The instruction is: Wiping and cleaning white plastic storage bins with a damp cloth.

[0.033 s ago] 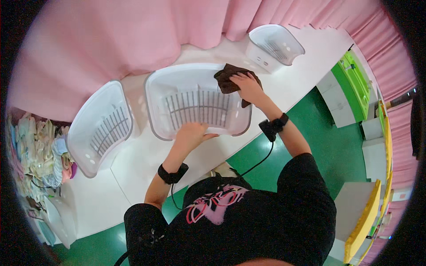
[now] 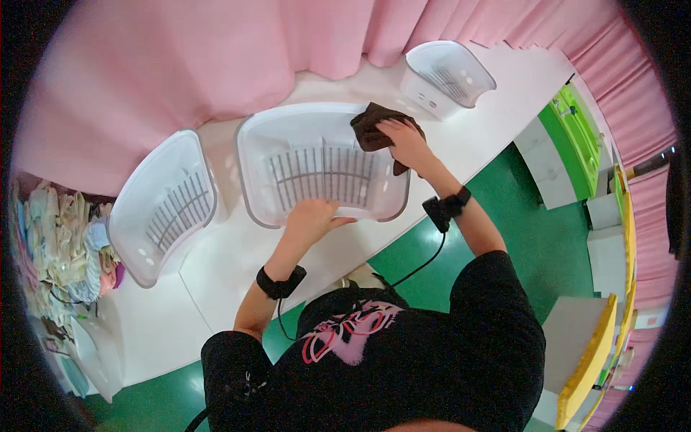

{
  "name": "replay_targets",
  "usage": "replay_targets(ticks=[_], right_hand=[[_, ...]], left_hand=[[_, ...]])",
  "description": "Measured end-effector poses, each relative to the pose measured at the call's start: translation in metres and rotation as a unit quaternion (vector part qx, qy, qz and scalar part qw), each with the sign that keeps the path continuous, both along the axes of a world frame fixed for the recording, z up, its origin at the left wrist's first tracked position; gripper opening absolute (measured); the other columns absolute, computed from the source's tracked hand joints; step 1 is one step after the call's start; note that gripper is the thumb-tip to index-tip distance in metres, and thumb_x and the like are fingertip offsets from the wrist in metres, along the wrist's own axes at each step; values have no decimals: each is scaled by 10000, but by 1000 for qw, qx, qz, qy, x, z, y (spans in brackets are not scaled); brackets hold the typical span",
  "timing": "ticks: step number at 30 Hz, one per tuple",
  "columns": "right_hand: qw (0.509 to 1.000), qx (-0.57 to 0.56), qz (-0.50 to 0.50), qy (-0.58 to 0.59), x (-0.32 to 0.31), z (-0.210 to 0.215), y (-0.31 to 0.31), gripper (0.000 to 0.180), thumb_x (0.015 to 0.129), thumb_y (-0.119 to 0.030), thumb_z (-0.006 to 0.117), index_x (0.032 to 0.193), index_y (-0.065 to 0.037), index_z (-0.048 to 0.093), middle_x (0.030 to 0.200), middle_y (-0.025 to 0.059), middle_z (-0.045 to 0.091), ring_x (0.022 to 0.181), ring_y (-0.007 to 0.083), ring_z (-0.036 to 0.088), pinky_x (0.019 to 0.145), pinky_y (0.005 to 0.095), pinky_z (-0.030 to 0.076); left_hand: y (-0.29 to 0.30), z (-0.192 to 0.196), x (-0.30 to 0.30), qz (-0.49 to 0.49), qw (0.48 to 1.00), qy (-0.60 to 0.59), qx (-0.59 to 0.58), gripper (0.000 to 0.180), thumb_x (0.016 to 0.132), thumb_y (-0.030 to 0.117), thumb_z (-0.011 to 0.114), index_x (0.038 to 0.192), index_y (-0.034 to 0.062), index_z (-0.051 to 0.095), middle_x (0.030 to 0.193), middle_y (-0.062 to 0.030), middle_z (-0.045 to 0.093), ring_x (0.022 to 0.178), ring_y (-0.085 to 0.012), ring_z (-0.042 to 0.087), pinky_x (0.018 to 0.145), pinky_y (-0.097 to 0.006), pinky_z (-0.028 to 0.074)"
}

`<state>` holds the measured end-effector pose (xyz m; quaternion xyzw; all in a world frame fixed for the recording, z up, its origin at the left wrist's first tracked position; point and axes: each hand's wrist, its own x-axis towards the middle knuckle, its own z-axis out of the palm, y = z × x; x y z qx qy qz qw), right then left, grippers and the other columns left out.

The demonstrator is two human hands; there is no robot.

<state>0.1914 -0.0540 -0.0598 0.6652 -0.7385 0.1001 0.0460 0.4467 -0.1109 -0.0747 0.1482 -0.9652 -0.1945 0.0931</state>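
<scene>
A white plastic basket [image 2: 253, 173] with a grey rim and slotted floor stands on the white table before me. My left hand [image 2: 311, 220] grips its near rim, fingers over the inside and thumb outside along the edge. At the basket's right side, my right hand [image 2: 407, 144] presses a dark brown cloth [image 2: 373, 128] against the rim. Part of the cloth hangs down below that hand, and the rim under it is hidden. Black bands with cables sit on both my wrists.
Similar white baskets stand to the left [image 2: 169, 209] and at the far right [image 2: 432, 90] of the table [image 2: 155, 338]. Piled clothes [image 2: 65, 245] lie at the far left. A pink curtain [image 2: 216, 50] hangs behind. Green and white cabinets [image 2: 554, 147] stand right, across the green floor.
My right hand and the brown cloth have shifted very slightly to the right along the rim. The left hand keeps its grip on the near rim.
</scene>
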Motion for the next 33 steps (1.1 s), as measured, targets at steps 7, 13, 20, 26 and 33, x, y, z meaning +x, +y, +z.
replay_targets(ticks=[7, 13, 20, 26, 33], right_hand=[[997, -45, -43, 47, 3, 1, -12, 362, 674, -40, 465, 1035, -17, 485, 1003, 179, 495, 901, 328, 500, 800, 404, 396], [990, 65, 61, -109, 5, 6, -55, 473, 661, -32, 502, 1127, -15, 427, 1172, 217, 401, 1033, 333, 433, 897, 362, 341], [947, 219, 189, -138, 37, 23, -131, 552, 674, -46, 465, 1212, -72, 345, 1260, 160, 325, 1090, 294, 401, 917, 353, 323], [931, 106, 339, -78, 87, 8, -176, 496, 701, -46, 460, 1188, -56, 367, 1259, 152, 324, 1102, 288, 386, 918, 346, 334], [964, 89, 248, -35, 89, 6, -154, 493, 689, -18, 454, 1176, -58, 385, 1256, 121, 336, 1104, 261, 384, 900, 326, 352]], left_hand=[[-3, -12, -3, -38, 996, 73, -40, 451, 702, 471, 535, 644, 24, 557, 536, -119, 531, 522, -285, 540, 479, -365, 425], [-5, -5, 0, -48, 998, -3, -35, 444, 719, 480, 508, 750, 42, 572, 621, -132, 570, 569, -276, 564, 516, -372, 445], [-5, 0, -1, -49, 998, -27, -34, 446, 727, 470, 506, 725, 32, 583, 624, -138, 570, 584, -292, 563, 527, -375, 448], [-2, -4, -3, -38, 995, 83, -31, 441, 713, 457, 525, 618, 27, 552, 537, -132, 540, 528, -294, 553, 497, -371, 439], [-4, 1, 7, -43, 998, -47, -16, 465, 688, 502, 526, 688, 40, 583, 622, -130, 570, 576, -309, 560, 533, -380, 454]])
